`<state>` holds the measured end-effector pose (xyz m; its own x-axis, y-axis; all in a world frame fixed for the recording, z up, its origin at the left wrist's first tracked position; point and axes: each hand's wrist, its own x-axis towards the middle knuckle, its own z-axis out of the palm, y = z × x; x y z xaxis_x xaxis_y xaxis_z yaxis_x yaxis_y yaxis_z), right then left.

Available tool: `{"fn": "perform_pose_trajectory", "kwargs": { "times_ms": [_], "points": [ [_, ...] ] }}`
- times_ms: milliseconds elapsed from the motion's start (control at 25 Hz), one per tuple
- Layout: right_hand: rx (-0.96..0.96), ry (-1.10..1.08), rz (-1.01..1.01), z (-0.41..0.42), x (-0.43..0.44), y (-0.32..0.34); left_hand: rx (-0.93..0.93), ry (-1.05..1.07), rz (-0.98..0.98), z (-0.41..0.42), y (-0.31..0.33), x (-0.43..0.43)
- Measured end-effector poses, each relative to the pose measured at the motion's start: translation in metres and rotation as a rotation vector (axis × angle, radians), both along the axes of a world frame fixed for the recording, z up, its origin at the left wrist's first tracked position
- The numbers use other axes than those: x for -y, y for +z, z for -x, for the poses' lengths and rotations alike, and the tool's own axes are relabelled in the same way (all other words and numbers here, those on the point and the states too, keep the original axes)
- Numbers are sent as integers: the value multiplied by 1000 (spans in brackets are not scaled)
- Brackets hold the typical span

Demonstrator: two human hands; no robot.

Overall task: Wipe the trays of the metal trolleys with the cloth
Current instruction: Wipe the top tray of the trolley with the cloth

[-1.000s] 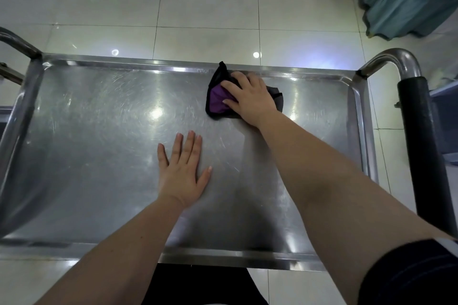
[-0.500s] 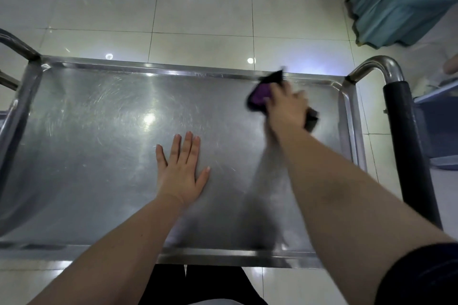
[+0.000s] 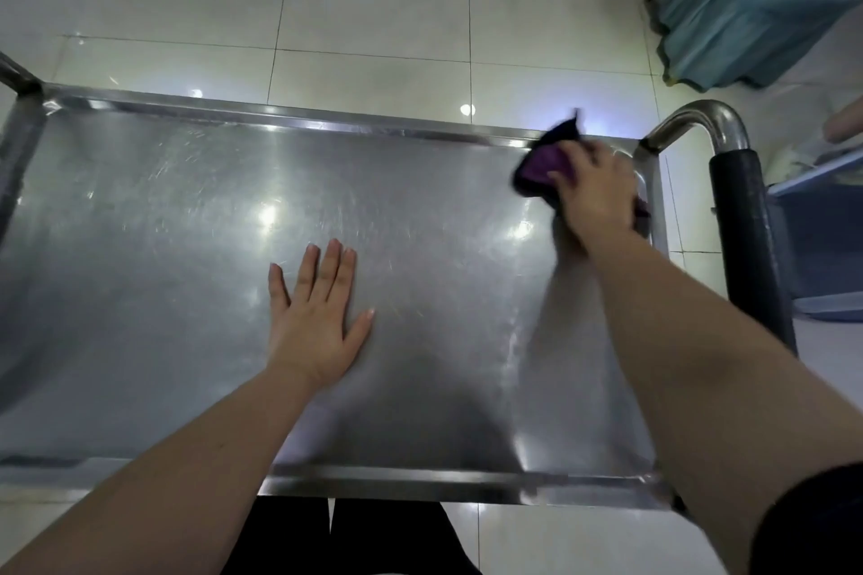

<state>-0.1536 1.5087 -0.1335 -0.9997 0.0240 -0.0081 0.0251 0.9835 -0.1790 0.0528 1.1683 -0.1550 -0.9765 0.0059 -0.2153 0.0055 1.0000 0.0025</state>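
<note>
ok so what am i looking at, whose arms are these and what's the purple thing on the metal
No machine: these are a person's two bare arms, seen from a wide-angle camera worn on their head, looking down. The shiny metal trolley tray fills the view. The left hand lies flat and open on it. The right hand holds a bunched purple and black cloth against the far right corner, wiping. A black-padded steel handle stands at the right.

Tray (image 3: 187,210): brushed metal, finely scratched, glossy. Cloth (image 3: 541,163): soft purple-and-black fabric. Handle grip (image 3: 742,219): matt black. Floor tiles (image 3: 373,5): glossy.
</note>
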Motion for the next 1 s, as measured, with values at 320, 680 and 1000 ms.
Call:
{"fn": "perform_pose_trajectory", "kwargs": {
  "times_ms": [320,680,1000],
  "points": [
    [91,180,-46,-54,139,-1,18,-5,-4,16,0,-3],
    [36,-388,-26,-76,11,-2,-1,1,0,16,-2,-3],
    [59,70,6,-166,177,-7,-17,-21,-106,16,-3,4]
  ]
}}
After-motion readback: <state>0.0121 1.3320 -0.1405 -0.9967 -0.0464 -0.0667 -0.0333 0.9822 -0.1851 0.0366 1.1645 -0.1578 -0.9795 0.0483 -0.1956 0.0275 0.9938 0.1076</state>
